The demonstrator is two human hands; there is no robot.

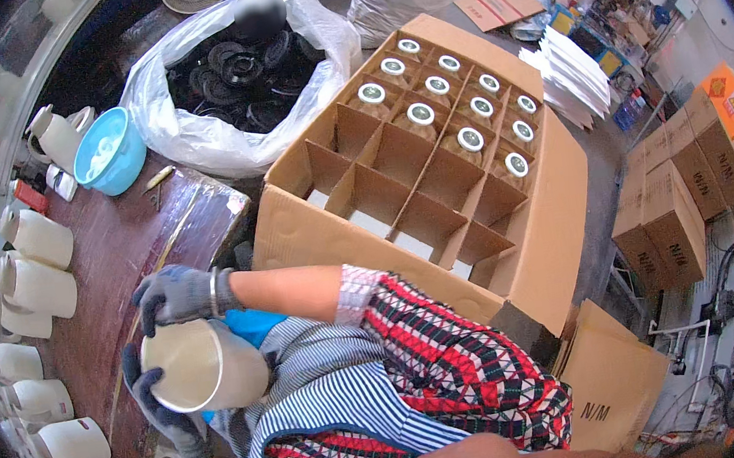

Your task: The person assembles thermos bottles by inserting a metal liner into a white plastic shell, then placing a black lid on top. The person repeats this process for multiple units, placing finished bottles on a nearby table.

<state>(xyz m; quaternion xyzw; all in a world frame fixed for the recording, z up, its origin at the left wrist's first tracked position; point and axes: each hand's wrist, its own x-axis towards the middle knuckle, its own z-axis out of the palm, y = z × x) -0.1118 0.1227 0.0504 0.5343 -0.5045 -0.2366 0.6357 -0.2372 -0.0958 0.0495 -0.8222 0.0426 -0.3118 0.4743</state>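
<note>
A cream-white cylindrical pot (pixel 238 370) is tipped on its side against my front, its wide mouth facing left. My left hand (pixel 165 406), in a dark grey-blue glove, grips it from the near side, with the thumb over the rim. At the far side of the rim, my right hand (pixel 177 296) has its gloved fingers curled down onto the pot's edge. A bracelet circles the right wrist. The inside of the pot looks bare and smooth. Beneath the right wrist shows some bright blue cloth (pixel 251 324).
Several white pots (pixel 43 284) line the left of the dark red-brown table (pixel 107 249). A blue basin (pixel 110 154) sits farther back. Beyond is a clear plastic bag (pixel 167 143) of black parts. A divided carton (pixel 287 238) of white-capped containers (pixel 470 138) stands to the right.
</note>
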